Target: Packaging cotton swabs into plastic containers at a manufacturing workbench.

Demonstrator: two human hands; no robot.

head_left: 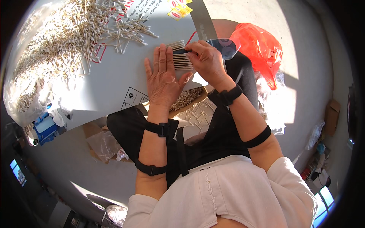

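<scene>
Cotton swabs point(181, 62) lie side by side in a row on the table. My left hand point(164, 76) rests flat at the row's left end, its fingers stretched out and the thumb apart. From the right, my right hand point(207, 60) pinches a thin dark strip point(180, 51) that crosses the swabs; part of the strip is hidden under the fingers. Just beyond the right hand is a clear plastic piece point(227, 48) at the table's edge. A large heap of loose cotton swabs point(64, 38) covers the table's left side, some spilling toward my hands.
The grey printed table top point(114, 81) ends just before my lap. Below it, a box point(194, 114) holds more swabs. A red plastic bag point(258, 45) stands at the right. A blue and white object point(45, 128) sits by the table's near-left corner. Small yellow labels point(179, 11) lie at the back.
</scene>
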